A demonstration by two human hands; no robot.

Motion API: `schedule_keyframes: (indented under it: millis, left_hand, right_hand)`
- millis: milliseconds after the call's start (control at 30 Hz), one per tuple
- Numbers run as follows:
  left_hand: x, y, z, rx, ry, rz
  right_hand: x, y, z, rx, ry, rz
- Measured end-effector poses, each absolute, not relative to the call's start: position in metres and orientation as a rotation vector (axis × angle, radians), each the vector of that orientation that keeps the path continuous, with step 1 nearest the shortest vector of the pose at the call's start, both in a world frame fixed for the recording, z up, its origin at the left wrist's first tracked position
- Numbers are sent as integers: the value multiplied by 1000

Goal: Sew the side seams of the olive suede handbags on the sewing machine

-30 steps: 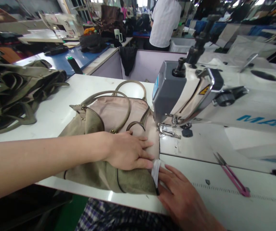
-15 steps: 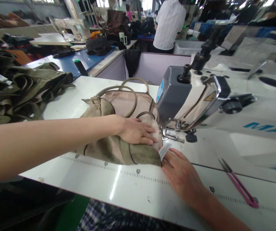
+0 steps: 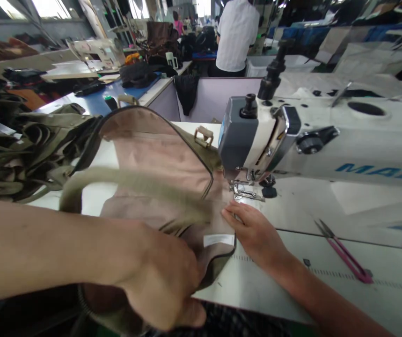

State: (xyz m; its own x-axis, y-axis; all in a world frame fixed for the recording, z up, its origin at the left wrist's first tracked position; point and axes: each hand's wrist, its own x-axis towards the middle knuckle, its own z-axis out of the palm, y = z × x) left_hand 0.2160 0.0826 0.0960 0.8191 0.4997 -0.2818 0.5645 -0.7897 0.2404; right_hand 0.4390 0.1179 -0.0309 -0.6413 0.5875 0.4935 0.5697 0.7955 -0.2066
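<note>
A handbag (image 3: pixel 158 154) in olive and pinkish-beige lies spread open under the sewing machine's head, its pale inside facing up. My left hand (image 3: pixel 162 276), smeared by motion, is curled round the bag's near side, which hangs over the table's front edge. A thick olive handle arches beyond that wrist, also blurred. At the bag's right edge, just in front of the presser foot (image 3: pixel 246 193), my right hand (image 3: pixel 250 227) pinches the fabric with thumb and fingers. A white label (image 3: pixel 218 240) shows on the lining between both hands.
The white sewing machine (image 3: pixel 327 140) stands on the right. Pink-handled thread snips (image 3: pixel 348 257) lie on the table at right. A heap of olive bag pieces (image 3: pixel 18 140) fills the left. Farther back, a person in a white shirt (image 3: pixel 237 37) faces away.
My left hand has come off the flat bag and moved toward me, drawing its near side out. The bag is now spread open. My right hand has moved slightly up beside the presser foot.
</note>
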Motion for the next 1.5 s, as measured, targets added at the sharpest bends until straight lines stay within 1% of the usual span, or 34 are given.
schedule_keyframes:
  millis: [67, 100, 200, 267, 433, 567, 833, 967, 1200, 1300, 1400, 1467, 1500]
  left_hand:
    - [218, 89, 83, 2776, 631, -359]
    - [220, 95, 77, 2837, 570, -337]
    - [220, 112, 61, 2979, 672, -47]
    - [218, 121, 53, 2982, 776, 28]
    - [209, 131, 33, 2893, 919, -233]
    - [208, 133, 28, 2800, 883, -266]
    - [209, 144, 40, 2657, 786, -349]
    - [209, 156, 44, 2669, 755, -357]
    - [207, 191, 36, 2711, 738, -419]
    - [210, 206, 50, 2641, 738, -470]
    - [218, 189, 79, 2586, 845, -596]
    - [227, 151, 94, 2667, 891, -736]
    - [231, 127, 97, 2792, 877, -730]
  right_hand:
    - [440, 109, -30, -885, -2402, 102]
    - [440, 104, -30, -898, -2388, 122]
    - [439, 89, -28, -944, -2353, 134]
    - [438, 82, -26, -977, -2345, 143]
    - [436, 79, -22, -1019, -2360, 176]
    - [436, 82, -22, -927, -2390, 42]
    - [438, 88, -17, -839, -2483, 56]
    - [438, 94, -20, -863, -2481, 53]
    - [435, 109, -26, -970, -2452, 144]
    - [433, 109, -26, -1013, -2479, 169]
    - [434, 108, -26, -1015, -2490, 218]
    - [435, 107, -27, -1010, -2473, 267]
    - [436, 107, -27, -1010, -2458, 285]
